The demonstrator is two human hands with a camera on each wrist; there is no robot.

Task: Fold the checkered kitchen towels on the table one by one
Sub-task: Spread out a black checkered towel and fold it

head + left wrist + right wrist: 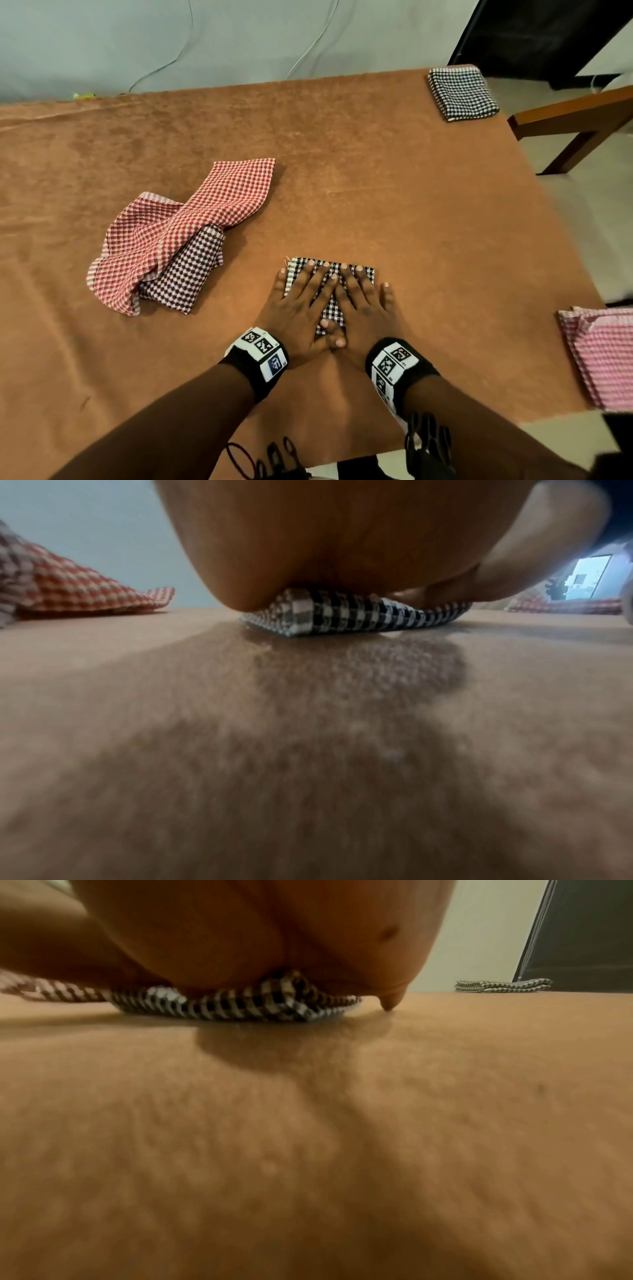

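Both hands lay flat, side by side, on a folded black-and-white checkered towel (330,305) near the middle of the near edge of the table (411,192), which was covered in a brown cloth. The left hand (298,308) pressed down with its fingers (310,277) straight and spread, their tips reaching almost to the towel's far edge, and its little finger ran along the towel's left edge. The right hand (364,310) lay the same way, fingers straight and fanned, with its little finger resting off the towel's right edge on the brown cloth. The two index fingers met over the towel's middle, and the thumbs overlapped at its near edge, so the towel showed only between and beyond the fingers. From the left wrist view, the heel of the left hand (325,547) sat on the towel's (342,615) near fold; the right wrist view showed the right palm (257,934) bearing on the same towel (240,1004). Toward the left side of the table lay a crumpled red-and-white checkered towel (178,233) overlapping a dark maroon checkered towel (185,274). A folded black-and-white towel (462,93) sat at the far right corner, and a folded pink checkered towel (603,356) rested at the right edge.
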